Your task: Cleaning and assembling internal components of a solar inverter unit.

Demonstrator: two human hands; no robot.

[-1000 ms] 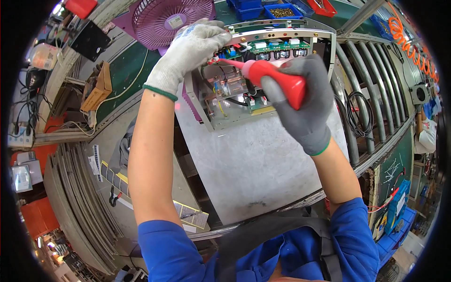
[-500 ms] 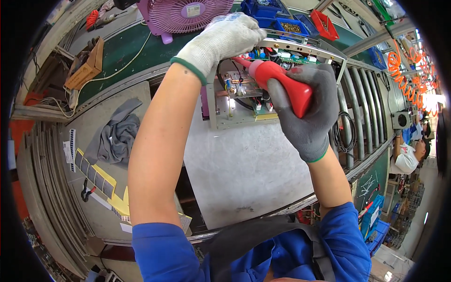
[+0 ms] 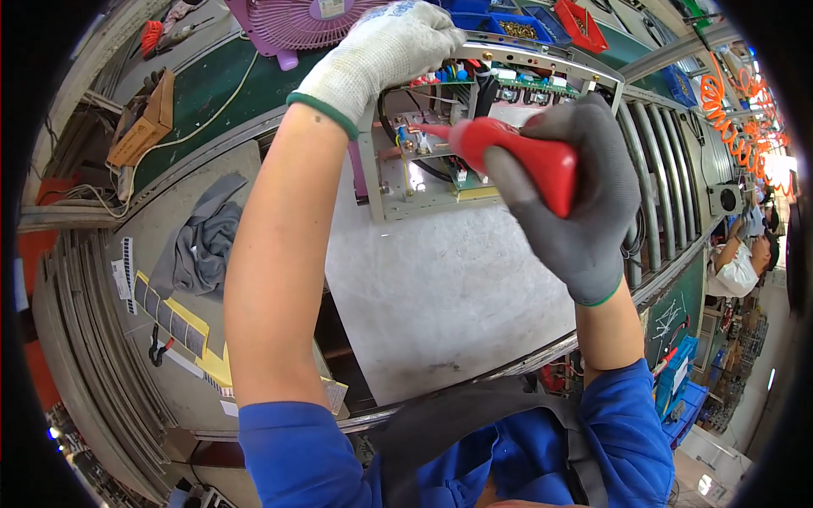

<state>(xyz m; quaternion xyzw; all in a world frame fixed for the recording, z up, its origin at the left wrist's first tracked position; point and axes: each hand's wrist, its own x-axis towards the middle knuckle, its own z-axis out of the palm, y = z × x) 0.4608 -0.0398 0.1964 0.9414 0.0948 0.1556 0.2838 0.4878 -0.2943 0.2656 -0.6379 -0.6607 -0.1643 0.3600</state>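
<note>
My left hand (image 3: 398, 46), in a white knit glove with a green cuff, has its fingers curled over the top edge of an open metal chassis (image 3: 421, 206). My right hand (image 3: 584, 199), in a grey coated glove, is wrapped around a red squeeze bottle (image 3: 525, 157). The bottle's thin tapered nozzle points left, over the inside of the chassis; whether its tip touches anything cannot be made out. Inside the chassis are wires, copper-coloured bars and a green circuit board (image 3: 529, 82) along the far side.
A purple fan (image 3: 305, 30) stands at the far left, beside blue bins (image 3: 517, 30) of small metal parts and a red bin (image 3: 583, 25). Steel rollers (image 3: 656, 178) run along the right. A grey cloth (image 3: 199, 241) lies left. Another person (image 3: 737, 269) is at far right.
My right hand has drawn back to the right and slightly nearer with the red squeeze bottle, uncovering more of the circuit board. The left hand keeps its hold, with the view slightly shifted.
</note>
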